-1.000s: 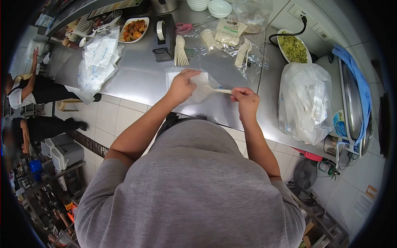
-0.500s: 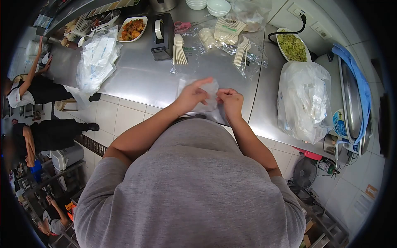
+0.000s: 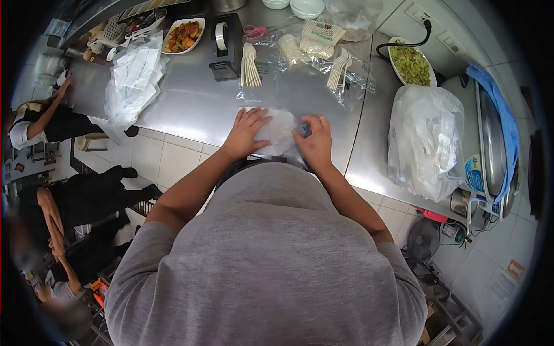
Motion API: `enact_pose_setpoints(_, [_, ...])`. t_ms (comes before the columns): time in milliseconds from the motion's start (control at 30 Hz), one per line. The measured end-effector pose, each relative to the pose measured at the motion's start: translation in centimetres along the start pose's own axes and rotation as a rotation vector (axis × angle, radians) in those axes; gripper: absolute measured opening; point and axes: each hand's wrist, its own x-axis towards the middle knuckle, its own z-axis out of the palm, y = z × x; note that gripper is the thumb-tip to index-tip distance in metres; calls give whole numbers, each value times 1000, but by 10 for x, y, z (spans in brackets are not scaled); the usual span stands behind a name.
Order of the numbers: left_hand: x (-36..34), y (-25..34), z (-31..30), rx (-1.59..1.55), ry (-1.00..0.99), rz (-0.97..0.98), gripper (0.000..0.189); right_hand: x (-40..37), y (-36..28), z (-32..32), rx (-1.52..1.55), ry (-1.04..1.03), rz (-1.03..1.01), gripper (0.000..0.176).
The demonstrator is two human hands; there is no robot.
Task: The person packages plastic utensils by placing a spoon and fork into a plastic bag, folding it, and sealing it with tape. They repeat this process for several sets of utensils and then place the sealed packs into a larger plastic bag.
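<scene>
A small translucent plastic bag [image 3: 279, 134] lies at the front edge of the steel counter, close to my body. My left hand [image 3: 247, 134] rests on its left side, fingers spread flat and thumb pointing inward. At the bag's right edge, my right hand [image 3: 315, 143] has its fingers curled and thumb bent around the plastic. Whatever may be inside the bag, I cannot make out. Beyond my hands lie a row of pale disposable spoons [image 3: 250, 68] and a second bunch of spoons [image 3: 339, 70] on clear wrapping.
At the back stand a tape dispenser [image 3: 225, 49], pink scissors [image 3: 254, 32], a dish of reddish food [image 3: 184, 36] and white bowls [image 3: 306, 8]. Flat plastic bags [image 3: 135, 81] lie left. Right are a dish of chopped greens [image 3: 411, 64] and a large plastic bag [image 3: 426, 141]. Other people stand left.
My left hand has come down from above the bag and lies flat on it. My right hand has loosened from a tight pinch into a wider curl. People at the left have shifted.
</scene>
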Motion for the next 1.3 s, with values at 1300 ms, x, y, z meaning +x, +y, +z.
enact_pose_setpoints(1300, [42,14,22,-1,19,44,83,-19,87,-105,302,330,400,39])
